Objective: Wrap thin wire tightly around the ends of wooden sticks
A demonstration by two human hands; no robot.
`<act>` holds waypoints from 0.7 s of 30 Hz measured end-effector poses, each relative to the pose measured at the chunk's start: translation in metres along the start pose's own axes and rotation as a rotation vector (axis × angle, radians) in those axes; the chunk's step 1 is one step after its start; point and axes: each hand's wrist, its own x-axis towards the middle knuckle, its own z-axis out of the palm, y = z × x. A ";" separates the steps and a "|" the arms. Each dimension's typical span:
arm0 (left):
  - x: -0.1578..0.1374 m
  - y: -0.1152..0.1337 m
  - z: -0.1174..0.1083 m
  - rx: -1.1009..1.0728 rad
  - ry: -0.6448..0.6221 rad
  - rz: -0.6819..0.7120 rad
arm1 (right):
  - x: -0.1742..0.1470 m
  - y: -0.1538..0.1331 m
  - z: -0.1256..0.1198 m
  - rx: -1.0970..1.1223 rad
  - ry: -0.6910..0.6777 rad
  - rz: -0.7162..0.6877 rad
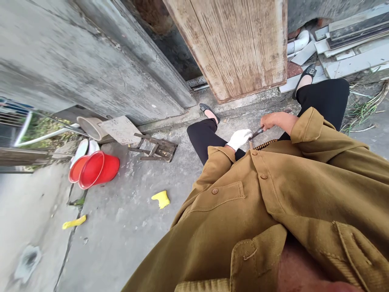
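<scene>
My left hand [239,139], in a white glove, is closed in front of my lower body. Bare, my right hand [268,121] grips a dark rod-like tool [257,132] that slants down toward the gloved fingers. A short brown piece [251,144] sticks out just below the glove; whether it belongs to the tool I cannot tell. Beneath both hands, a black and yellow striped edge [266,144] shows between my legs. What the gloved fingers hold is mostly hidden.
A wooden door panel [237,44] leans ahead of my feet. At left are a small wooden stool [158,150], red buckets [106,168] and a pale board [121,129]. Yellow scraps [161,199] lie on the concrete. White planks [358,61] are piled at right.
</scene>
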 end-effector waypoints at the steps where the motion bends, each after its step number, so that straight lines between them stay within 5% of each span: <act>1: 0.000 0.001 -0.001 -0.008 -0.002 -0.007 | 0.000 0.001 0.002 0.013 -0.053 -0.027; 6: 0.002 -0.004 -0.005 -0.247 0.038 -0.026 | -0.013 0.006 -0.004 0.253 -0.340 -0.262; 8: 0.002 -0.007 -0.005 -0.427 0.049 -0.055 | -0.022 0.006 -0.011 0.431 -0.349 -0.389; 11: 0.000 -0.010 -0.003 -0.601 0.102 -0.091 | -0.033 0.001 -0.019 0.731 -0.109 -0.469; 15: -0.001 -0.009 0.000 -0.620 0.117 -0.043 | -0.031 -0.005 -0.027 1.093 0.342 -0.338; 18: -0.001 -0.008 0.002 -0.490 0.054 0.004 | -0.021 -0.001 -0.026 0.911 0.479 -0.076; 21: 0.000 -0.007 0.002 -0.341 0.043 0.052 | -0.013 0.003 -0.019 0.338 0.341 0.118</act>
